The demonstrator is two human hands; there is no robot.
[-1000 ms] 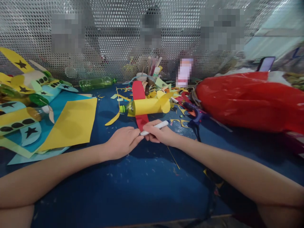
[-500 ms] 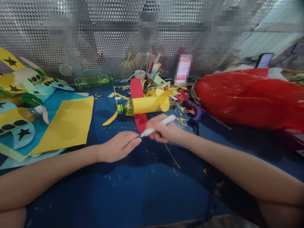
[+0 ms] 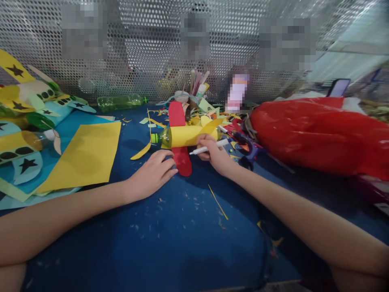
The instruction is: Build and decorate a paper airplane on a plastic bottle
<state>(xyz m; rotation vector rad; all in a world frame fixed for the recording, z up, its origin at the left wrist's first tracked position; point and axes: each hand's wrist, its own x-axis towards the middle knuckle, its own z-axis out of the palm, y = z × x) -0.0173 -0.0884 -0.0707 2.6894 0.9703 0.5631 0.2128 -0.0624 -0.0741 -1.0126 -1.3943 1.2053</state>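
Observation:
A white marker (image 3: 209, 147) is gripped in my right hand (image 3: 217, 156), its tip pointing left over the red paper wing (image 3: 182, 162). That wing crosses a clear bottle wrapped in yellow paper (image 3: 184, 136), made up like a toy plane with a green cap and a yellow propeller strip (image 3: 141, 152). My left hand (image 3: 154, 172) rests at the wing's left edge with its fingers curled. A small dark spot shows between thumb and fingers; I cannot make out what it is.
At left lie yellow paper sheets (image 3: 88, 154) and finished bottle planes (image 3: 21, 150) with black stars. A green bottle (image 3: 121, 103) lies behind. Paper scraps, purple-handled scissors (image 3: 251, 150) and a red plastic bag (image 3: 316, 134) are at right. A perforated metal screen (image 3: 142, 48) stands at the back.
My hands have come apart, the marker's tip leaving my left fingers. My right hand has moved up over the bottle; my left has shifted slightly up to the wing's edge.

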